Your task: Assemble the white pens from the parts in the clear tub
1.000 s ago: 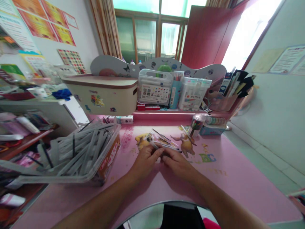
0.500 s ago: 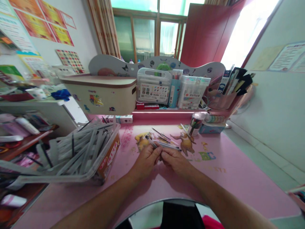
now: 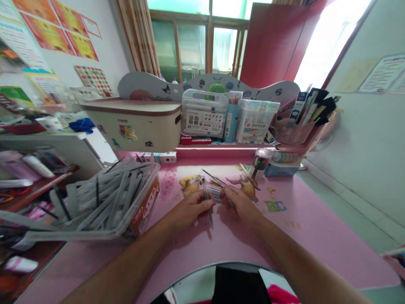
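My left hand (image 3: pixel 189 208) rests on the pink desk (image 3: pixel 310 249) with its fingers pinched round a thin grey pen (image 3: pixel 208 202) that stands nearly on end, tip toward me. My right hand (image 3: pixel 239 202) lies just to its right, fingers curled over a small bundle of pens (image 3: pixel 216 192) lying on the desk. Both hands sit close together over the cartoon print. A few loose pen parts (image 3: pixel 211 177) lie just beyond the fingers.
A clear tray (image 3: pixel 133 219) heaped with several grey pens stands at the left. A small jar of pencils (image 3: pixel 260 162) and a blue box (image 3: pixel 281 169) stand at the back right. Marker cases (image 3: pixel 205 115) and a cream bin (image 3: pixel 136 122) line the rear shelf.
Both hands have moved slightly away from me. The left hand has turned one pen from lying across the bundle to pointing toward me, while the right hand has closed over the bundle.
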A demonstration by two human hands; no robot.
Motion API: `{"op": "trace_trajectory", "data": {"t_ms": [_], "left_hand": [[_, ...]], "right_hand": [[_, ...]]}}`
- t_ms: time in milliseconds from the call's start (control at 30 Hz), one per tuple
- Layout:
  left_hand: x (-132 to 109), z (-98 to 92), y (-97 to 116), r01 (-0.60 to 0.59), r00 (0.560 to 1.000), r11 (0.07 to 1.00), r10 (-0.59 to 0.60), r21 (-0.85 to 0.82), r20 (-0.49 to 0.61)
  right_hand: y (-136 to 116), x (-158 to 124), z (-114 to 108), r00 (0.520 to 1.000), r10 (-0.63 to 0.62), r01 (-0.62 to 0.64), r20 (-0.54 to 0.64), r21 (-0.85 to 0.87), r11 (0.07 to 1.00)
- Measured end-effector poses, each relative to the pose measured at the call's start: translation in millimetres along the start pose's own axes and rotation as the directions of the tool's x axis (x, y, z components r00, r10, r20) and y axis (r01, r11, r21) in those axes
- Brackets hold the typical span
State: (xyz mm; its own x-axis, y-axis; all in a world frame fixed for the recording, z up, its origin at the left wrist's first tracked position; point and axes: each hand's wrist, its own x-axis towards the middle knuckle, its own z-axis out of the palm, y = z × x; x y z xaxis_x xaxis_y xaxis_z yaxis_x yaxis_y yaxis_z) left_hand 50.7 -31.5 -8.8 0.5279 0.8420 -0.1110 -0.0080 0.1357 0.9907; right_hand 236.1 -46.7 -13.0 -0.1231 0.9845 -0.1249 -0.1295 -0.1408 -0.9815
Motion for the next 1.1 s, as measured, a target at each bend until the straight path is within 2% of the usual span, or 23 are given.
{"op": "trace_trajectory", "data": {"t_ms": [100,167,233,333,467,533,633,733,833,967,1100], "left_hand": [[-3.2,2.5,-2.1,0.053,0.978,0.998,-0.043,-0.042,0.206],[-5.8,4.0,-1.1,0.066,0.965,0.997,-0.052,-0.048,0.257],[-7.2,3.8,0.3,0.086,0.964,0.995,-0.069,-0.053,0.256],[-6.1,1.6,1.5,0.117,0.975,0.989,-0.097,-0.088,0.202],[-3.8,2.4,2.1,0.089,0.992,0.938,-0.054,-0.334,0.113],[-4.3,5.5,2.2,0.045,0.999,0.901,-0.028,-0.431,0.045],[-4.8,10.2,0.2,0.015,0.999,0.923,-0.034,-0.384,-0.042],[-0.8,11.6,-4.4,-0.075,0.984,0.94,0.015,-0.333,-0.18],[5.3,9.4,-7.9,-0.108,0.964,0.911,-0.002,-0.397,-0.267],[8.6,6.0,-7.1,-0.058,0.954,0.875,-0.093,-0.48,-0.286],[7.5,6.0,-6.8,-0.077,0.961,0.885,-0.056,-0.458,-0.27]], "right_hand": [[0.8,1.5,-4.1,0.998,-0.068,0.066,-0.01,-0.122,0.99],[1.4,2.5,-5.6,0.996,-0.092,0.092,0.011,-0.153,0.984],[2.2,3.4,-6.3,0.998,-0.057,0.062,0.041,-0.125,0.99],[2.0,4.2,-6.3,0.995,0.074,-0.074,0.068,-0.008,0.997],[-1.9,4.8,-5.3,0.96,0.264,-0.279,0.096,0.22,0.935],[-3.6,5.5,-4.2,0.946,0.313,-0.325,0.089,0.301,0.897],[-2.9,6.4,-1.7,0.936,0.346,-0.343,0.058,0.363,0.866],[-0.6,4.8,2.0,0.943,0.326,-0.327,0.068,0.369,0.87],[-1.3,0.5,6.0,0.967,0.228,-0.255,0.116,0.348,0.902],[-3.6,-3.7,9.1,0.988,0.111,-0.137,0.104,0.302,0.943],[2.1,-1.8,8.5,0.985,0.157,-0.169,0.067,0.25,0.953]]}}
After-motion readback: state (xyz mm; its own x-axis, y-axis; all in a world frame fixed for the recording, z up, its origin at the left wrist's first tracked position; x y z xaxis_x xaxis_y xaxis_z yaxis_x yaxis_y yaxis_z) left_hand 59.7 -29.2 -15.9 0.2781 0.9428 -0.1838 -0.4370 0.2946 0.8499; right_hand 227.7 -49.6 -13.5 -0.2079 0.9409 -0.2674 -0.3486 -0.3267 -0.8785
